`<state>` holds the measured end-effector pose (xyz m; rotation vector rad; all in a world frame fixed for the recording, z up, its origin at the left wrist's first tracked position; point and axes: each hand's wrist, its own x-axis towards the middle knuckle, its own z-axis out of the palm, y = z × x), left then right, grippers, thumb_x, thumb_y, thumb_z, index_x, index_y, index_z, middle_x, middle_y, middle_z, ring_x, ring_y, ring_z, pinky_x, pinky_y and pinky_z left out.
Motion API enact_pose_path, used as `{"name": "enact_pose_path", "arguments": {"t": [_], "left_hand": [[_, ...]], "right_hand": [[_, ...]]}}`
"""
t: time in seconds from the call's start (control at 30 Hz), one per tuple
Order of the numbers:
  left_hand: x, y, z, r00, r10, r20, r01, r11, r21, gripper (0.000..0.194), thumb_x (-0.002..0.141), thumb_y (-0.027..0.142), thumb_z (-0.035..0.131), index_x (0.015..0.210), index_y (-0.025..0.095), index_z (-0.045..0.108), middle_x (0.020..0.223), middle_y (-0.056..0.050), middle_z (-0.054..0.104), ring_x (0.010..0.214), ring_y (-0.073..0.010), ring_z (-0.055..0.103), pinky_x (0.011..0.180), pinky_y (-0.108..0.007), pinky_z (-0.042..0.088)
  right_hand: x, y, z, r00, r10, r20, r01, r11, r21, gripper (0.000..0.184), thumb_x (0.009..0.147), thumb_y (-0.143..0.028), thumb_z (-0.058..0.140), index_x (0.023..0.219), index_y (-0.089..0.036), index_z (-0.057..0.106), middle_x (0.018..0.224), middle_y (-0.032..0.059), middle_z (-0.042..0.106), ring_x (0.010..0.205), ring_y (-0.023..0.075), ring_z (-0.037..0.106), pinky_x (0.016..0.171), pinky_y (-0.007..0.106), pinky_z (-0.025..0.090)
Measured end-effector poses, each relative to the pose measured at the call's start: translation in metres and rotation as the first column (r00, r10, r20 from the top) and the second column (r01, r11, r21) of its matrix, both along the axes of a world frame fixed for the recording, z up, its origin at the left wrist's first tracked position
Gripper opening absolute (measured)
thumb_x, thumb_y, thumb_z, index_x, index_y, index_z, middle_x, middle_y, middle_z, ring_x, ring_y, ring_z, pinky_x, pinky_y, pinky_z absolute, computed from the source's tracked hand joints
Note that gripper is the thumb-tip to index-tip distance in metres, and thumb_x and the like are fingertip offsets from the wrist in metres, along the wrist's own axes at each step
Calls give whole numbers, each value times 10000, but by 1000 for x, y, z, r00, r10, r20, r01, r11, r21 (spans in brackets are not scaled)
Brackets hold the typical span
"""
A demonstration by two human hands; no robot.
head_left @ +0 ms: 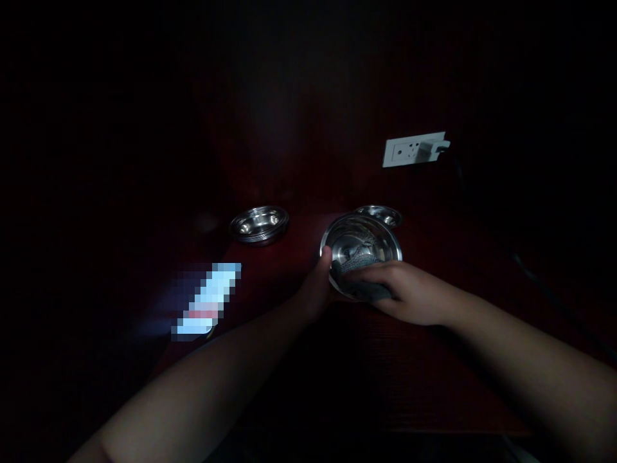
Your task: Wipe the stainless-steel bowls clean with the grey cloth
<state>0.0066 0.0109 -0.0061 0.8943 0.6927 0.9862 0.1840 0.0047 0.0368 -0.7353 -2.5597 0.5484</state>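
Observation:
A shiny steel bowl [341, 243] is tilted with its opening toward me. My left hand [318, 283] grips it at the lower left, the thumb over the rim and the other fingers hidden. In my right hand [409, 292] is a dark grey-green cloth [369, 289], pressed over the bowl's near rim. The cloth's mesh-like pattern shows reflected inside the bowl. Just behind the bowl lies a shallow steel dish [380, 211], partly covered by it.
Several nested steel dishes [260, 228] stand at the left on the dark red table [299, 257]. Nearer to me glows a pixelated phone-like screen [207, 302]. A white wall socket [398, 152] with a plug [427, 151] is at the upper right. The surroundings are very dark.

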Motion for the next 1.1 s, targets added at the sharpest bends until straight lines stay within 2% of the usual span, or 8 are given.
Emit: {"name": "enact_pose_path", "arguments": {"t": [0.3,0.63,0.77,0.87,0.97,1.03,1.1], "left_hand": [[-1,0,-4,994,-96,61,92,994,59,729,791,719,380,1112,120,642,1086,-142,679,1111,-324,570,926,-453,431],[5,-3,2,997,-74,33,70,991,111,712,782,720,399,1055,119,664,1019,-124,698,1043,-297,606,892,-412,448],[2,-2,0,994,-105,34,100,988,121,735,720,749,463,1067,128,644,1045,-141,679,976,-302,623,802,-410,491],[-3,-3,-1,996,-82,22,78,990,120,735,654,706,596,1149,163,579,1070,-137,656,901,-281,637,720,-404,522],[-8,-5,-3,999,-40,24,35,985,167,800,615,632,691,1264,219,472,1059,-110,643,841,-249,644,674,-391,539],[-9,-7,-4,998,-47,31,40,980,193,853,594,621,712,1301,231,435,1031,-104,649,799,-241,649,642,-379,544],[-9,-7,-6,997,-68,23,61,977,203,843,590,624,712,1280,203,473,1000,-113,660,777,-238,651,626,-357,541]], "right_hand": [[0,2,0,1000,-2,-12,2,1000,-9,334,729,-46,556,1014,-172,676,1013,72,680,963,207,623,888,338,467],[1,4,-2,1000,-5,5,5,1000,-12,273,738,-66,570,962,-179,677,964,64,664,898,202,622,828,328,480],[2,4,-2,1000,-28,9,27,1000,4,258,747,-92,593,983,-174,660,961,68,657,895,204,617,825,329,480],[0,3,0,998,-38,-47,40,999,30,182,779,-125,586,939,-175,657,947,71,653,905,209,614,832,339,483],[-3,0,1,985,-12,-172,17,999,28,139,834,-162,548,930,-169,648,958,78,652,917,200,618,833,328,497],[-5,-3,-1,967,-2,-256,5,1000,10,185,857,-173,529,1007,-169,637,1058,90,648,984,201,618,872,329,498],[-6,-5,-4,955,19,-296,-15,1000,17,279,859,-162,521,1122,-184,613,1198,96,617,1082,212,598,934,348,482]]}}
